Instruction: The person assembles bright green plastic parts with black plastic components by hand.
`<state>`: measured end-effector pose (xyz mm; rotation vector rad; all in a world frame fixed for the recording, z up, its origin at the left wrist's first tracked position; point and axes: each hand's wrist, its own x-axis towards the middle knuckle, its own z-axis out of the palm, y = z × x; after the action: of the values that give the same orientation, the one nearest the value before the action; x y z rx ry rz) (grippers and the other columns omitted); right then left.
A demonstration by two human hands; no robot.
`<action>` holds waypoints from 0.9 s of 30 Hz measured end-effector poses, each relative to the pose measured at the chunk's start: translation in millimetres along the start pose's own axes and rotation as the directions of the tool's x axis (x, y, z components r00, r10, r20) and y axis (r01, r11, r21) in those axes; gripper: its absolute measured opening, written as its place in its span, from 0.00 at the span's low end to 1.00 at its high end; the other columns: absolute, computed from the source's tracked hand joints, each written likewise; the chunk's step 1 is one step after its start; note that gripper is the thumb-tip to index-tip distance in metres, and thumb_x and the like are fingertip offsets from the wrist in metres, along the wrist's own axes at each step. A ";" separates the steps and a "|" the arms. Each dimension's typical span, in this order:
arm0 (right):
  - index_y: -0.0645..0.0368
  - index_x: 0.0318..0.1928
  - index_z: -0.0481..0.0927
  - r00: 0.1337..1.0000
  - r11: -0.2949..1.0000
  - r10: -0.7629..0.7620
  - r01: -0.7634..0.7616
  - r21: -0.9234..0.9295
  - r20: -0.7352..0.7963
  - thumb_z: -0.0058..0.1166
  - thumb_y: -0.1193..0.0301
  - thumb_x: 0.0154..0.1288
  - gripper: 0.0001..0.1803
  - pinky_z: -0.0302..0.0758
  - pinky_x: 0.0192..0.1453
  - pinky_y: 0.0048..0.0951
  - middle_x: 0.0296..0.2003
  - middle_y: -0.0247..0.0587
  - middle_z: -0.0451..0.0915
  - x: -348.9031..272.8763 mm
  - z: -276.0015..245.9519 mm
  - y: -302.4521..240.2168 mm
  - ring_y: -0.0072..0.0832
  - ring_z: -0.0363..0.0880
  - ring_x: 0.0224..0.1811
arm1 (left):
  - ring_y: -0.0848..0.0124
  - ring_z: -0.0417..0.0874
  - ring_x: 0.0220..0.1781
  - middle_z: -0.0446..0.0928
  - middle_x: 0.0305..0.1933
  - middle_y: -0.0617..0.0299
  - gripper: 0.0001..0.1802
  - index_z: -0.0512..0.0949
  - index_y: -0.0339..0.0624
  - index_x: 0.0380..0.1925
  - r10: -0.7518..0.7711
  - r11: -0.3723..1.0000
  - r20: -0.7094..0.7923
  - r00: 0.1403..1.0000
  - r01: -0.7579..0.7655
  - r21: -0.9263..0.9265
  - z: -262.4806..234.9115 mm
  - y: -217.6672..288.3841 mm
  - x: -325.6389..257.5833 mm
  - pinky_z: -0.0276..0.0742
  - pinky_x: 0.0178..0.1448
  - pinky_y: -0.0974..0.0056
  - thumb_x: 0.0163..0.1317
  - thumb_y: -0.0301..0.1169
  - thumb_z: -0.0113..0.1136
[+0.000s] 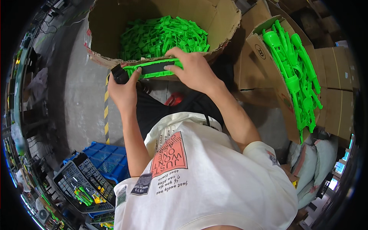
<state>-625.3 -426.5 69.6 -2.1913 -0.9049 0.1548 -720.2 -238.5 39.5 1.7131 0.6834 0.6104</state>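
Both of my hands hold a long bright green plastic part with a flat black strip set along its middle, just over the near rim of a large cardboard box. At its left end is a black block-like piece, with my left hand closed round that end and its thumb on the green edge. My right hand grips the other end, thumb pressed near the strip's end and fingers over the far edge. The undersides of the part and some fingertips are hidden.
The large cardboard box holds a heap of small green plastic pieces. At right, a tilted carton is full of longer green parts. Blue and grey crates stand lower left. Stuffed sacks lie lower right.
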 end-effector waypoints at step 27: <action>0.60 0.38 0.86 0.775 0.707 0.145 -0.516 -0.483 -0.615 0.63 0.49 0.50 0.26 0.81 0.46 0.44 0.39 0.53 0.85 338.9 -311.4 131.9 0.46 0.85 0.44 | 0.75 0.69 0.17 0.77 0.31 0.61 0.15 0.73 0.44 0.40 -0.623 0.742 -0.212 0.753 0.484 -0.465 -114.2 -125.9 19.3 0.67 0.20 0.67 0.62 0.40 0.65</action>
<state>-185.3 -454.3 256.3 -2.7921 -0.1940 -0.6748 -803.8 -123.6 -55.8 0.9473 1.2040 0.5704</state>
